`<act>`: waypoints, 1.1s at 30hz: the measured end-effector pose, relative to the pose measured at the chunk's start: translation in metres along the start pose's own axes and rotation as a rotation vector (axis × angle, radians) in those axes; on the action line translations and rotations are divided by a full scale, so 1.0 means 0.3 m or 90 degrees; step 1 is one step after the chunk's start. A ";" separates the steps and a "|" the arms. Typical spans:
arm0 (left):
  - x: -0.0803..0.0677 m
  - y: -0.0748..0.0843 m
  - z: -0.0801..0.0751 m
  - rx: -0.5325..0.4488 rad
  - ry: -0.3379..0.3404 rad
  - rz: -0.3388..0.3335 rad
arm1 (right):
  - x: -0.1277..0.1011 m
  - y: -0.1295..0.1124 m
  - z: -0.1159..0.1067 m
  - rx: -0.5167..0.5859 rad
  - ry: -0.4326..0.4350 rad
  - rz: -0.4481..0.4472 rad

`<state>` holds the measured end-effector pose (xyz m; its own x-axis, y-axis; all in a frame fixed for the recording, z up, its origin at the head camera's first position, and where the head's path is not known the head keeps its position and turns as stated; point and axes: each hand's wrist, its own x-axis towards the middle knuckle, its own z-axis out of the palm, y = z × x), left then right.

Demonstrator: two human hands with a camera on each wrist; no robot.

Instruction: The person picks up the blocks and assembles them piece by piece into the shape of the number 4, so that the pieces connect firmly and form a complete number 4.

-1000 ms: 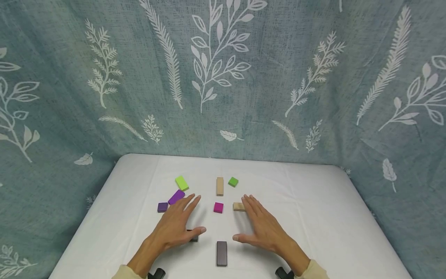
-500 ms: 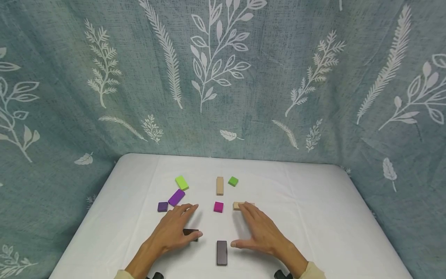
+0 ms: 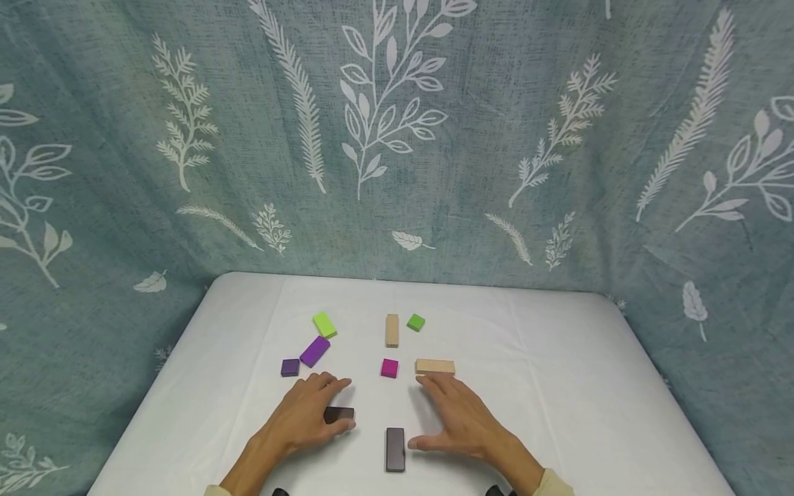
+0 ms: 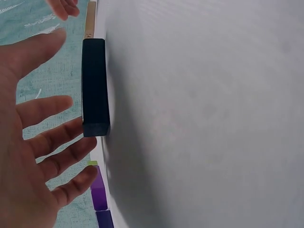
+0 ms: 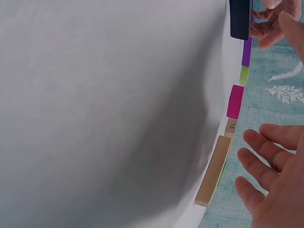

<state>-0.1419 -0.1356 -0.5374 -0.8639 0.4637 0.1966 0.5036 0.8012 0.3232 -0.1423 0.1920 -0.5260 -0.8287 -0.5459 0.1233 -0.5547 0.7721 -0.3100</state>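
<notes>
My left hand point(image 3: 300, 417) hovers over the white cloth, thumb and fingers spread and nothing in its grasp. A black block point(image 3: 342, 413) shows between its thumb and forefinger, partly hidden by the hand; in the left wrist view this dark block point(image 4: 95, 88) lies just beyond the fingertips. My right hand point(image 3: 462, 420) is likewise spread and holds nothing. Its thumb tip comes close to the right side of a dark grey block point(image 3: 395, 450). The fingertips are just below a plain wooden block point(image 3: 435, 366), seen in the right wrist view as a long wooden block point(image 5: 213, 171).
A magenta block point(image 3: 389, 368) lies between the hands, farther off. Behind it are another wooden block point(image 3: 392, 331) and a green block point(image 3: 415, 322). Lime point(image 3: 324, 324), purple point(image 3: 315, 351) and dark purple point(image 3: 290, 368) blocks lie at left. A patterned curtain point(image 3: 397, 227) hangs behind the table.
Both hands have drawn back toward the body and lower, uncovering the purple block and the right-hand wooden block. The right thumb has moved nearer the dark grey block. The blocks have stayed put.
</notes>
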 end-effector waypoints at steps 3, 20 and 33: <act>0.003 0.001 -0.001 0.010 -0.015 -0.001 | 0.000 0.000 0.001 -0.004 -0.006 -0.004; -0.007 -0.005 -0.006 0.017 -0.018 0.026 | 0.001 -0.026 0.036 -0.021 0.005 -0.050; -0.005 -0.008 -0.006 -0.036 -0.054 -0.005 | 0.011 -0.043 0.045 -0.037 -0.009 -0.087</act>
<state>-0.1418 -0.1389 -0.5367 -0.8642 0.4897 0.1156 0.4942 0.7832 0.3773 -0.1368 0.1757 -0.5343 -0.7437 -0.6522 0.1467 -0.6666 0.7073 -0.2353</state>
